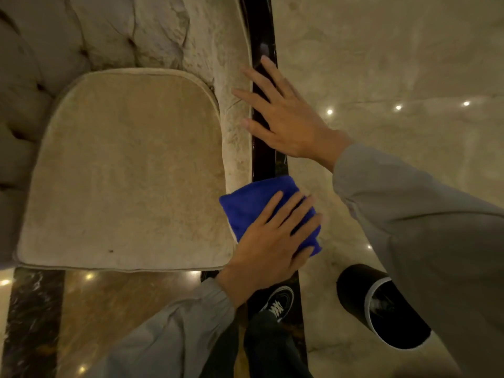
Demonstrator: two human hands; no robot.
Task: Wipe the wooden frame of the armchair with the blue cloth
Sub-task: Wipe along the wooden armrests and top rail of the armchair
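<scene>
The armchair's dark, glossy wooden frame (262, 28) runs from top to bottom along the right side of the beige padded arm (234, 105). A folded blue cloth (253, 200) lies over the frame's near end. My left hand (270, 249) presses flat on the cloth, fingers spread and pointing up-right. Farther up the frame rests my right hand (286, 115), palm down with fingers apart, holding nothing. The frame under both hands and the cloth is hidden.
The beige seat cushion (122, 170) fills the left half, with a tufted backrest (41, 64) behind it. Polished marble floor (395, 64) lies to the right. My shoes (278, 301) stand below the chair arm, next to a dark floor border (30, 323).
</scene>
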